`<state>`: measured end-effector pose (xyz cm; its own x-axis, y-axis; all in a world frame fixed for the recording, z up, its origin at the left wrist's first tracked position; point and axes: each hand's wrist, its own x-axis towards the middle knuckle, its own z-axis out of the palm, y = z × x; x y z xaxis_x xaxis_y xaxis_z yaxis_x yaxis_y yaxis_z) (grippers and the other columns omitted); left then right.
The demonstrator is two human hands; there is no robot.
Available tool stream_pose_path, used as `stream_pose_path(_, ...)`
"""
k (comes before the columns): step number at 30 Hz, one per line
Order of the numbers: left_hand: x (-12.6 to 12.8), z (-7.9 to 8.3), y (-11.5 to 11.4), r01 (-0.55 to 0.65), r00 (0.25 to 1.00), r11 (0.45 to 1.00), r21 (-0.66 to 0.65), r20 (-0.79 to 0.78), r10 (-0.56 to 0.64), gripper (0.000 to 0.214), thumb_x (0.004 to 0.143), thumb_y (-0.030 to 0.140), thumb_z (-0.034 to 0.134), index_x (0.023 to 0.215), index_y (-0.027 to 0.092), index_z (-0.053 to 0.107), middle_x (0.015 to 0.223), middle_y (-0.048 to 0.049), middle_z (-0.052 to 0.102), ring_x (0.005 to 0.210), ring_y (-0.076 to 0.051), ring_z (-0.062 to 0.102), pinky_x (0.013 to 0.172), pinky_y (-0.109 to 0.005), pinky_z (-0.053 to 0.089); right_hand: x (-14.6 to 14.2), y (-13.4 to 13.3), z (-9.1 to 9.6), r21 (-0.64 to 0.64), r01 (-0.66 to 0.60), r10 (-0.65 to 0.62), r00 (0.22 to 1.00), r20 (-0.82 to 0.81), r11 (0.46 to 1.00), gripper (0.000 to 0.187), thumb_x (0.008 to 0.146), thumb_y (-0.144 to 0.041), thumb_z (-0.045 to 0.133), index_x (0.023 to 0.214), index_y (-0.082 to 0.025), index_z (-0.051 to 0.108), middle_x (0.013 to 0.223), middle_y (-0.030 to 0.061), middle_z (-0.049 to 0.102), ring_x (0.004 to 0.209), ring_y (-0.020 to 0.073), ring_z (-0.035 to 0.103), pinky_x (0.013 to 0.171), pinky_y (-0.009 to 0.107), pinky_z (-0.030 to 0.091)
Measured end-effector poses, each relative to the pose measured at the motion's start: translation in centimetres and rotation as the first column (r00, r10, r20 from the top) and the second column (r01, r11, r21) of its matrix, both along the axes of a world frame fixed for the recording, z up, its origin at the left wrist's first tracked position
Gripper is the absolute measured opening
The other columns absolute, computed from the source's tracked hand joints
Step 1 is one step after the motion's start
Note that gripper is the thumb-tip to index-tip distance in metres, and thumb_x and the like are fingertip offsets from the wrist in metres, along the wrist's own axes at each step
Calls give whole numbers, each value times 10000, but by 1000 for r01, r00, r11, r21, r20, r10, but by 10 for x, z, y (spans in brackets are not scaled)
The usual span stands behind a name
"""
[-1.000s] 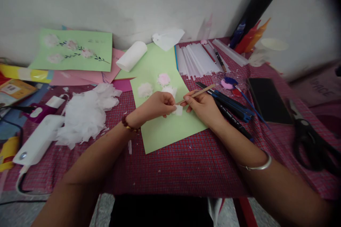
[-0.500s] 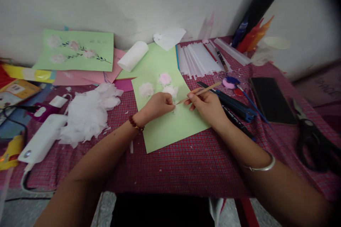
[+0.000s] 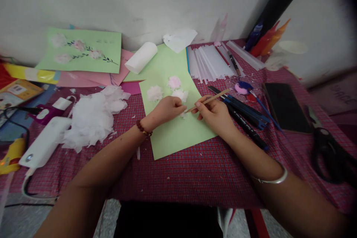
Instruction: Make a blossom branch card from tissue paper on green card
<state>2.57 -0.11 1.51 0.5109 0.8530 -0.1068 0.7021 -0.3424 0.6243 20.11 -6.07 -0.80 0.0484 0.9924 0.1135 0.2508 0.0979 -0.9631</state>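
Observation:
A sheet of green paper (image 3: 173, 137) lies before me with several tissue flowers on it: a white one (image 3: 154, 93), a pink one (image 3: 174, 82) and another white one (image 3: 180, 95). My left hand (image 3: 171, 108) rests on the sheet, its fingertips pinched at a small piece of white tissue (image 3: 183, 115). In my right hand (image 3: 213, 113) is a thin wooden stick (image 3: 213, 97), held like a pencil. Its lower tip meets the tissue beside my left fingertips.
At left lie a heap of white tissue pieces (image 3: 90, 119) and a white power bank (image 3: 46, 141). A green card with flowers (image 3: 86, 50) leans at the wall. On the right are markers (image 3: 248, 130), a phone (image 3: 287, 107), scissors (image 3: 326, 145) and glue sticks (image 3: 208, 61).
The stick's tip and my right hand have shifted very slightly, staying at my left fingertips. The whole view has moved a little; both hands keep their holds.

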Motion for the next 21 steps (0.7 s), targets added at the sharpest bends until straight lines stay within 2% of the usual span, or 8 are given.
stream_pose_path(3,1,5,0,-35,998,998,-49,51,37,396,904,347,428,547,184,380,505,41,352,494,-88,325,503,-269,232,0,1,-2,-23,-14,14,1000,-9,1000,197,864,-358,558,791,-180,602,751,41,686,494,108,566,482,264,475)
stream_pose_path(6,0,9,1,-87,988,989,-121,115,101,392,944,343,367,600,175,452,537,20,447,506,-91,392,522,-257,288,0,2,-4,-44,-27,26,999,-25,999,202,860,-371,567,791,-184,597,753,38,685,493,107,565,484,264,473)
stream_pose_path(11,-7,10,4,-142,955,945,-294,210,209,308,932,247,347,677,176,505,557,8,508,481,-87,422,486,-234,310,-1,2,-6,-74,-43,41,999,-26,996,195,858,-370,564,810,-183,591,755,39,690,484,107,559,481,262,465)
stream_pose_path(14,-13,14,6,-107,948,914,-391,237,212,237,879,147,366,697,173,517,590,5,528,482,-79,415,474,-222,309,1,2,-7,-70,-51,48,998,-36,996,187,855,-364,563,812,-183,587,752,38,692,504,109,567,505,261,465)
stream_pose_path(17,-18,22,11,-64,960,926,-373,229,159,259,861,114,363,639,175,480,580,10,488,476,-76,382,466,-225,284,5,4,-7,-70,25,-35,987,-155,997,206,838,-397,571,809,-193,572,701,20,676,488,112,559,496,256,437)
stream_pose_path(21,-19,29,12,-76,987,979,-190,128,101,326,862,97,353,555,199,393,521,30,400,450,-89,333,456,-252,248,10,2,-6,-152,125,-167,936,-311,980,270,769,-468,621,791,-202,576,620,14,641,454,129,514,448,260,361)
